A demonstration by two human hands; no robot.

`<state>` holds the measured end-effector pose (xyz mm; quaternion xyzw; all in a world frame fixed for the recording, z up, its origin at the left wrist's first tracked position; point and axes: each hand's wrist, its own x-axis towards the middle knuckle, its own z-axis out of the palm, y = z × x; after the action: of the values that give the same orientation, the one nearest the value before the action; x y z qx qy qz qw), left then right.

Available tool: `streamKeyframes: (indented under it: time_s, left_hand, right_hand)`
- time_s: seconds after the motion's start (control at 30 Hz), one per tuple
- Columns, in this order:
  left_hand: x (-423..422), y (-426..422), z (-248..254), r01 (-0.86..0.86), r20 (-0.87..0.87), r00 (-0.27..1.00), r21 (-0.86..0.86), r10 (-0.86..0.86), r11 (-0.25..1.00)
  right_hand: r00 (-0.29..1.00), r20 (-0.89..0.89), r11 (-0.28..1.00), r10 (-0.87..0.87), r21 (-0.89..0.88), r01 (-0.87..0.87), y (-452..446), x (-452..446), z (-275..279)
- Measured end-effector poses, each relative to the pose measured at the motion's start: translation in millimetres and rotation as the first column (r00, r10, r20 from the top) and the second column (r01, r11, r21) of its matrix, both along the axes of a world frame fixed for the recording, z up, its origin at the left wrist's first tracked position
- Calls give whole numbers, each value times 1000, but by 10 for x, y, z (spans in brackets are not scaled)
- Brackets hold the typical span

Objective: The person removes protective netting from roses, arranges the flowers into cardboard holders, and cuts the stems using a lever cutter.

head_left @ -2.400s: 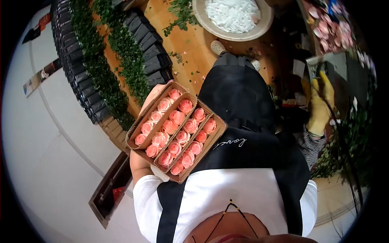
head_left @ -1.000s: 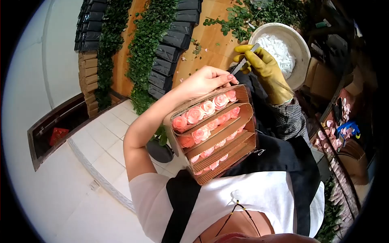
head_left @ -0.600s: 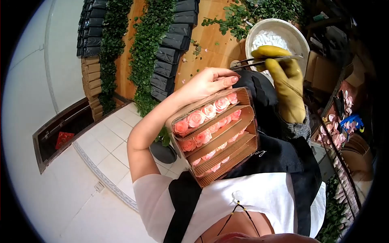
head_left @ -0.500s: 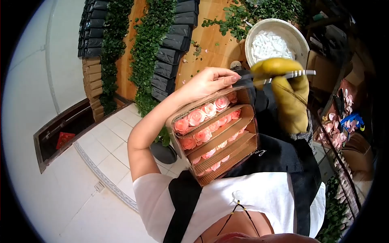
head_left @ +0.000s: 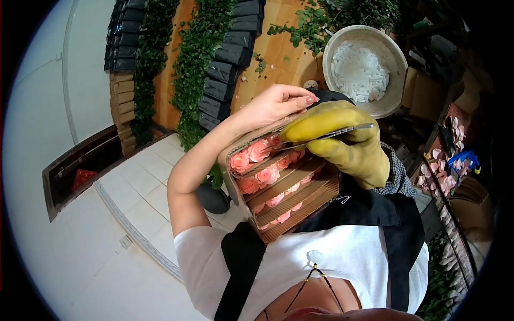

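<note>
1. Near the middle: open brown corrugated-cardboard box point(head_left: 302, 213).
2. Over its far right: yellow-gloved right hand point(head_left: 357, 152).
3. At its far rim: bare left hand point(head_left: 277, 107), grip unclear.
4. Clamped in the right hand: slim silver metal tweezers point(head_left: 342, 130), above the box's round pink roses point(head_left: 267, 175).

Floor point(head_left: 251, 100): orange-brown, wood-look.
Bundles point(head_left: 233, 47): black-wrapped, leafy, in rows.
Sprigs point(head_left: 300, 31): green, loose.
Basin point(head_left: 395, 51): pale, round.

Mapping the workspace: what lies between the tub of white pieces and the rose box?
In the head view, the gloved right hand, holding tweezers, and dark clothing.
</note>
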<state>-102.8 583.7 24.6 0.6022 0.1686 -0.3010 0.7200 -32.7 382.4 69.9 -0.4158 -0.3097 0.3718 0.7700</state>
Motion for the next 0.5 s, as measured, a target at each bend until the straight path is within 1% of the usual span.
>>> streamKeyframes:
  time_s: [0.03, 0.17, 0.23, 0.27, 0.33, 0.37, 0.43, 0.5]
  left_hand:
    - [2, -5, 9, 9, 2, 1000, 9, -9, 1000]
    - [13, -36, 50, -7, 13, 1000, -14, 7, 1000]
    - [11, -43, 75, -33, 22, 999, -22, 34, 999]
    - [12, -60, 75, -35, 22, 999, -21, 36, 999]
    - [21, -63, 46, -31, -16, 999, -14, 31, 999]
    - [24, -65, 37, -32, -16, 999, -14, 32, 999]
    - [30, -64, 17, -33, -7, 999, -6, 33, 999]
    - [40, -81, -4, -25, 0, 1000, -11, 25, 1000]
  right_hand:
    - [998, 66, 999, -8, 45, 5, 5, 6, -18]
    - [1000, 26, 1000, -5, 26, 4, -19, -14, -2]
    - [982, -138, 990, -131, 28, 136, -9, -99, 5]
    - [982, -138, 991, -129, 29, 134, -45, -97, 34]
    - [977, -201, 998, -70, -7, 70, -89, -61, 86]
    - [977, -202, 998, -68, -7, 68, -88, -45, 66]
    - [997, -59, 999, -45, 26, 46, -67, -20, 4]
    - [996, -70, 999, -47, 20, 48, -96, -31, -14]
